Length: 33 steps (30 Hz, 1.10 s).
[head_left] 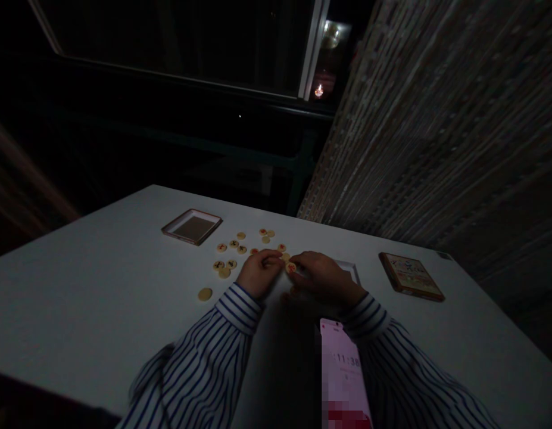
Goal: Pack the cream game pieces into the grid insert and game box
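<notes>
Round wooden xiangqi pieces (233,243) lie scattered in the middle of the white table, some with red or black characters up and some blank side up. In my right hand (323,275), between thumb and fingers, is a xiangqi piece (291,268) with a red character. My left hand (260,273) is close beside it, its thumb and fingers drawn together; what they hold, if anything, is hidden. Just beyond the fingertips of both hands are a blank piece (285,257) and a red-marked piece (281,247). Dim pieces (285,296) lie in shadow below my hands.
An open shallow box (192,226) lies at the back left of the table. Another pale-rimmed tray (354,271) is partly behind my right hand. A printed box lid (410,275) lies at the right. A lit phone (340,357) is near my right forearm. A string curtain (392,119) hangs beyond.
</notes>
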Available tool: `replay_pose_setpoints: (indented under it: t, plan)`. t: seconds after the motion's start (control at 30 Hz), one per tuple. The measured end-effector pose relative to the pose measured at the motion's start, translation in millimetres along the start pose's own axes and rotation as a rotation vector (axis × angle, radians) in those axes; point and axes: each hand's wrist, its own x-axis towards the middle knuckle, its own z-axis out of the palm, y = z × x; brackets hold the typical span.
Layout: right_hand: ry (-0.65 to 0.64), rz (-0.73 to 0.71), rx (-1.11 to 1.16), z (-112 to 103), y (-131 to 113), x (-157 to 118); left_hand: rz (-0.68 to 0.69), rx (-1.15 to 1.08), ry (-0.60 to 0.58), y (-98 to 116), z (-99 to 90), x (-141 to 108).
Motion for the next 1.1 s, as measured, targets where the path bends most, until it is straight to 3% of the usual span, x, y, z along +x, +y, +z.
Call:
replay_pose_setpoints:
  t: [0.17, 0.33, 0.57, 0.9, 1.1]
  plan:
    - [-0.061, 0.125, -0.094, 3, 4, -1, 0.111, 0.266, 0.19, -3, -14.6, 3]
    - [-0.096, 0.131, -0.128, 12, 12, -3, 0.138, 0.372, 0.303, -3, -29.7, 5]
    - [-0.154, 0.187, -0.172, 13, 17, -2, 0.095, 0.329, 0.358, -7, -38.0, 10]
    - [-0.213, 0.218, -0.259, 16, 18, 1, 0.076, 0.482, 0.312, -8, -37.1, 9]
    - [-0.136, 0.205, -0.221, 15, 18, 5, 0.099, 0.532, 0.29, -11, -37.0, 8]
